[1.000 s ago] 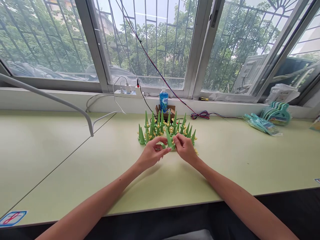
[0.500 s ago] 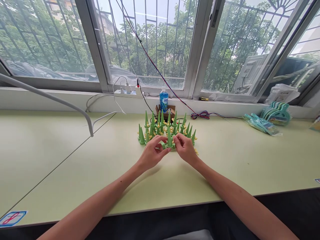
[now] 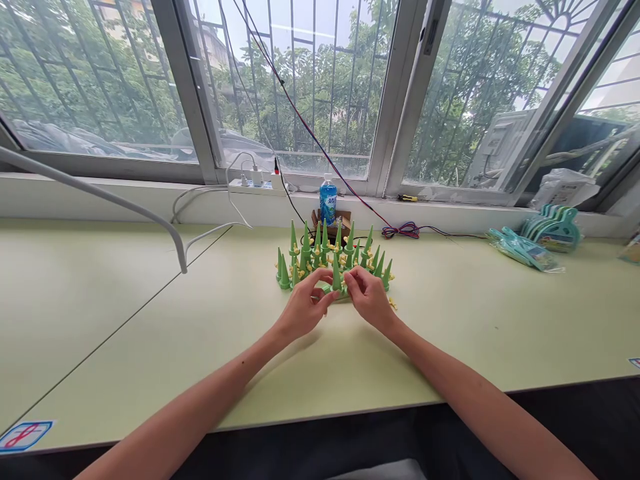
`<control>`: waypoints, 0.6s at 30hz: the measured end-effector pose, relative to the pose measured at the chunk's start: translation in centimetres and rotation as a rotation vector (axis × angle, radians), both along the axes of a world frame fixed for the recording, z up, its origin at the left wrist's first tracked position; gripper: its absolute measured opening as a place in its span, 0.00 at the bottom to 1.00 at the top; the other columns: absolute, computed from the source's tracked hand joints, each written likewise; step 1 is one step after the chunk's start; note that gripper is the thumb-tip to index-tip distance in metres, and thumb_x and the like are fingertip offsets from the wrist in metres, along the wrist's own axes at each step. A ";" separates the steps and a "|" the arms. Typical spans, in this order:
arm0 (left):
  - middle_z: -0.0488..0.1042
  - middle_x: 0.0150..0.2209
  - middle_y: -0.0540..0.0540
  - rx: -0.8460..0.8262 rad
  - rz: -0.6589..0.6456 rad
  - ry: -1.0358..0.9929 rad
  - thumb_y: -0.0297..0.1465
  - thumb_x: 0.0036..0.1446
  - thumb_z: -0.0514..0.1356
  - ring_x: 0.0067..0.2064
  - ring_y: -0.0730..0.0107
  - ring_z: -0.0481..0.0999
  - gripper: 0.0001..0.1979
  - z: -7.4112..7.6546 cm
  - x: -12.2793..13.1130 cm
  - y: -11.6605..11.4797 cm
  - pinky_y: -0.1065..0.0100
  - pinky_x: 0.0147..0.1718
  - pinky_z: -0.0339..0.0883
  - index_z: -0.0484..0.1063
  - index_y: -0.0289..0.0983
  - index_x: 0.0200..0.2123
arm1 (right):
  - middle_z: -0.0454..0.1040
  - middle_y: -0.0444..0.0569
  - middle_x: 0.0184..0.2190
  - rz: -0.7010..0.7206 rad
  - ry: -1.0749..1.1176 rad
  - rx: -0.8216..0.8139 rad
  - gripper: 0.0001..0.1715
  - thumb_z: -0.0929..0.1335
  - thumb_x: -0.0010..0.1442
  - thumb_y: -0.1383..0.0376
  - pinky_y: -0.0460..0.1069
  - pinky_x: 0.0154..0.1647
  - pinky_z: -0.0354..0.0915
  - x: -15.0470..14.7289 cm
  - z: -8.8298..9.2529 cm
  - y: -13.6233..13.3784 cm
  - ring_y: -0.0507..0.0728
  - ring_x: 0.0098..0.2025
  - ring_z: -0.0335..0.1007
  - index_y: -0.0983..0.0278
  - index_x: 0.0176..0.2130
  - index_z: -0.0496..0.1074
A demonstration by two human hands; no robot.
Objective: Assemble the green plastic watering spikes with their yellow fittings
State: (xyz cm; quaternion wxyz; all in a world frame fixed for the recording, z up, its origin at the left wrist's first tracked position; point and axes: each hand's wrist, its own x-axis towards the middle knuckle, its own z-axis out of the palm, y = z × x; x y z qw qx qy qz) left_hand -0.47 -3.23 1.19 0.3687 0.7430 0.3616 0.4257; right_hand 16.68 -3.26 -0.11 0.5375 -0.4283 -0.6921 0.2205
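Note:
Both my hands meet at the middle of the pale green table [image 3: 150, 333]. My left hand [image 3: 301, 308] and my right hand [image 3: 369, 299] pinch one green plastic cone [image 3: 337, 276] between their fingertips, and it stands nearly upright. Just behind it stands a cluster of several like green cones [image 3: 320, 253] with small yellow pieces among them, points up. A loose yellow piece [image 3: 393, 305] lies by my right wrist.
A blue-labelled bottle [image 3: 327, 199] stands on a small brown box by the window sill. Red and black cables [image 3: 400, 231] trail to the right. Teal packaged items [image 3: 525, 248] lie at the far right. A white power strip [image 3: 255, 184] rests on the sill, a white tube [image 3: 100, 197] crosses the left.
The cone in my fingers has turned from tilted to nearly upright. Both hands have shifted slightly toward the cluster.

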 end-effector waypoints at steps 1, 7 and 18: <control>0.69 0.46 0.46 -0.007 0.003 0.001 0.41 0.58 0.60 0.22 0.82 0.68 0.16 0.0 0.0 0.0 0.73 0.19 0.64 0.65 0.41 0.46 | 0.58 0.40 0.19 0.000 0.003 0.003 0.19 0.61 0.66 0.52 0.46 0.21 0.49 0.0 0.0 0.0 0.49 0.20 0.51 0.61 0.29 0.61; 0.69 0.38 0.48 -0.186 -0.020 -0.067 0.48 0.56 0.59 0.21 0.78 0.70 0.19 0.1 0.0 0.2 0.73 0.14 0.61 0.63 0.39 0.40 | 0.57 0.39 0.19 -0.013 -0.004 0.024 0.18 0.61 0.66 0.53 0.46 0.22 0.50 0.0 0.1 -0.1 0.50 0.20 0.51 0.61 0.29 0.61; 0.68 0.24 0.51 -0.536 -0.131 -0.129 0.57 0.55 0.53 0.21 0.75 0.68 0.27 0.8 0.1 0.3 0.74 0.15 0.60 0.63 0.36 0.31 | 0.59 0.40 0.20 -0.025 -0.011 0.050 0.17 0.60 0.67 0.55 0.45 0.23 0.51 0.1 0.1 -0.2 0.49 0.21 0.51 0.62 0.30 0.62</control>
